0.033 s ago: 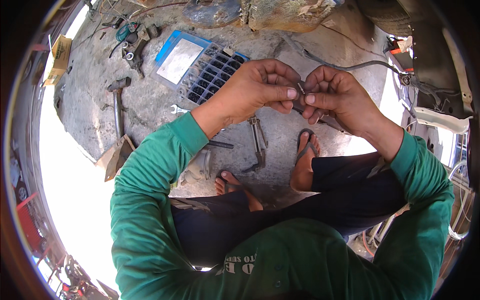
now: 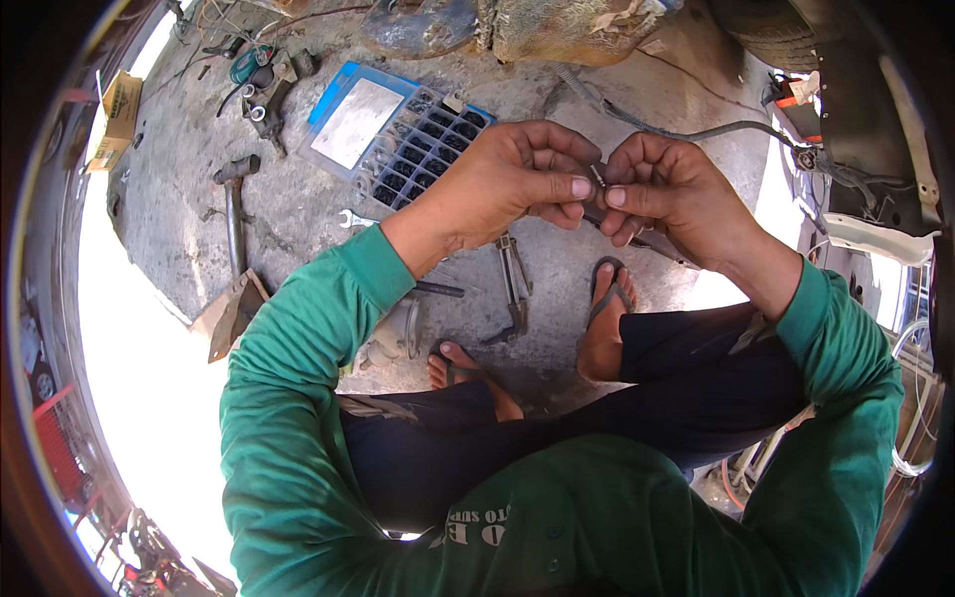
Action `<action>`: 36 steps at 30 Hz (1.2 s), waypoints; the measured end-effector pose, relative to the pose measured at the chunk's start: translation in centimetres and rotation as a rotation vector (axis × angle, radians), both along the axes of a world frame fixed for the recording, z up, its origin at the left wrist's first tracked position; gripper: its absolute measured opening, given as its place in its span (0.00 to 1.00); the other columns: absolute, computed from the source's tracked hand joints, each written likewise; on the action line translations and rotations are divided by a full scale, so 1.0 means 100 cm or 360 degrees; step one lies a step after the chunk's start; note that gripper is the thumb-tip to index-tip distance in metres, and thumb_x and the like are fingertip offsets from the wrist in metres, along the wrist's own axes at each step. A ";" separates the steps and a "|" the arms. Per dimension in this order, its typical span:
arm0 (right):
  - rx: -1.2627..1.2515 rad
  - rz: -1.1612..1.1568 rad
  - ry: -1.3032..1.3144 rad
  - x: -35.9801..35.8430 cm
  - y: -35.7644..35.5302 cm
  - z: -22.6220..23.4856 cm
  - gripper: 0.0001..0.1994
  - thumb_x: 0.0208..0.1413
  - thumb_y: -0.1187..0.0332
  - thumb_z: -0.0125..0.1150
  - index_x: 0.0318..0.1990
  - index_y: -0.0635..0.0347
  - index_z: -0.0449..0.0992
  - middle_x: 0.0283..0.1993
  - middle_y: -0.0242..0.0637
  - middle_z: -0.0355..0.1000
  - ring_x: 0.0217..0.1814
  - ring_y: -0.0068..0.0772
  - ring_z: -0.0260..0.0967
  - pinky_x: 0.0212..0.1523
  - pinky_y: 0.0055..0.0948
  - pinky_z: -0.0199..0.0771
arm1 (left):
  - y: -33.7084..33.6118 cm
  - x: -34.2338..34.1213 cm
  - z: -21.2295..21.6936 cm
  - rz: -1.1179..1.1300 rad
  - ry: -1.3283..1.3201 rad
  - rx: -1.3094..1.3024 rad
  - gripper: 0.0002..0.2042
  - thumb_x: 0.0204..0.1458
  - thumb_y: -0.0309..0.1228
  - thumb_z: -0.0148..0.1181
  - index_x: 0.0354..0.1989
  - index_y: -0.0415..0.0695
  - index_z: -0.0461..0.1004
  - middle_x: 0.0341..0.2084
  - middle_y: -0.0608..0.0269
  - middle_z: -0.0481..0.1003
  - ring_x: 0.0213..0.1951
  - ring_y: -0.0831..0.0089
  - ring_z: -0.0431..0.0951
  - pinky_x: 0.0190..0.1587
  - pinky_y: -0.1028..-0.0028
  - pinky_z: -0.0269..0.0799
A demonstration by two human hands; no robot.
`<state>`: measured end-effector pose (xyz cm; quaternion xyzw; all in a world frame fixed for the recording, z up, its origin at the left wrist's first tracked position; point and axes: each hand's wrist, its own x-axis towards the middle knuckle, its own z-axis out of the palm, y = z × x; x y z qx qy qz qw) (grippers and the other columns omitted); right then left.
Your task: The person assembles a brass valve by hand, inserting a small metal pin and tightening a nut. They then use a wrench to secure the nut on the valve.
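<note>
I sit cross-legged on a concrete floor in green sleeves. My left hand (image 2: 512, 184) and my right hand (image 2: 667, 194) meet in front of me, fingertips together. Both pinch a small metal part (image 2: 597, 177) between thumbs and forefingers. A dark thin rod or tube (image 2: 652, 244) runs down and to the right from under my right hand; where it joins the part is hidden by my fingers. Below my hands are my feet in sandals (image 2: 607, 298).
A blue compartment box (image 2: 393, 134) of small dark parts lies open beyond my left hand. A hammer (image 2: 234, 209), a spanner (image 2: 353, 219), pliers (image 2: 514, 289) and a cardboard scrap (image 2: 229, 313) lie on the floor. A hose (image 2: 686, 129) leads to vehicle parts at right.
</note>
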<state>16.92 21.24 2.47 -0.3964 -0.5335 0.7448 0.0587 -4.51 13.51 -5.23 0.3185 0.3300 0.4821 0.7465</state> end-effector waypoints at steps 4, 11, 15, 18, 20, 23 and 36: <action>0.0102 0.0051 -0.0047 -0.005 0.007 0.005 0.07 0.62 0.78 0.64 0.46 0.67 0.74 0.35 0.39 0.78 0.36 0.30 0.81 0.36 0.28 0.85 | 0.005 -0.002 -0.001 -0.0007 -0.0106 -0.0048 0.13 0.59 0.23 0.66 0.51 0.33 0.74 0.37 0.57 0.81 0.35 0.73 0.84 0.41 0.72 0.85; 0.0381 0.0115 -0.0070 -0.008 0.005 0.007 0.08 0.60 0.80 0.64 0.46 0.67 0.75 0.36 0.37 0.77 0.35 0.25 0.79 0.34 0.23 0.81 | 0.002 0.002 -0.001 0.0095 -0.0061 -0.0051 0.12 0.59 0.23 0.66 0.48 0.32 0.74 0.35 0.54 0.81 0.35 0.69 0.85 0.40 0.70 0.86; 0.0462 0.0124 -0.0093 -0.010 0.005 0.007 0.08 0.60 0.80 0.64 0.46 0.67 0.74 0.36 0.35 0.76 0.34 0.22 0.77 0.32 0.22 0.79 | 0.001 0.005 -0.002 0.0143 -0.0131 -0.0092 0.12 0.59 0.24 0.66 0.48 0.32 0.74 0.35 0.53 0.82 0.36 0.69 0.86 0.41 0.71 0.86; 0.0471 0.0130 -0.0097 -0.010 0.005 0.009 0.08 0.60 0.80 0.64 0.46 0.67 0.74 0.35 0.35 0.76 0.33 0.21 0.77 0.32 0.21 0.79 | 0.000 0.005 0.001 0.0151 -0.0119 -0.0096 0.13 0.59 0.24 0.66 0.48 0.32 0.73 0.36 0.54 0.82 0.36 0.69 0.86 0.41 0.71 0.86; 0.0469 0.0128 -0.0104 -0.009 0.006 0.009 0.08 0.61 0.80 0.64 0.46 0.68 0.74 0.35 0.35 0.76 0.33 0.21 0.77 0.32 0.21 0.79 | 0.000 0.006 0.000 0.0148 -0.0138 -0.0098 0.12 0.59 0.24 0.66 0.48 0.32 0.73 0.36 0.53 0.82 0.36 0.69 0.86 0.41 0.71 0.86; 0.0465 0.0128 -0.0114 -0.010 0.006 0.010 0.08 0.61 0.80 0.63 0.46 0.68 0.74 0.35 0.35 0.76 0.33 0.21 0.77 0.31 0.21 0.79 | 0.000 0.006 0.000 0.0140 -0.0143 -0.0098 0.12 0.60 0.23 0.65 0.49 0.33 0.73 0.37 0.53 0.81 0.36 0.69 0.86 0.41 0.70 0.87; 0.0576 0.0159 -0.0165 -0.009 0.005 0.009 0.06 0.61 0.80 0.61 0.45 0.65 0.77 0.33 0.32 0.77 0.31 0.19 0.76 0.31 0.21 0.77 | 0.000 0.010 0.004 0.0248 -0.0065 -0.0027 0.16 0.58 0.20 0.65 0.52 0.31 0.71 0.36 0.52 0.82 0.39 0.66 0.86 0.42 0.72 0.86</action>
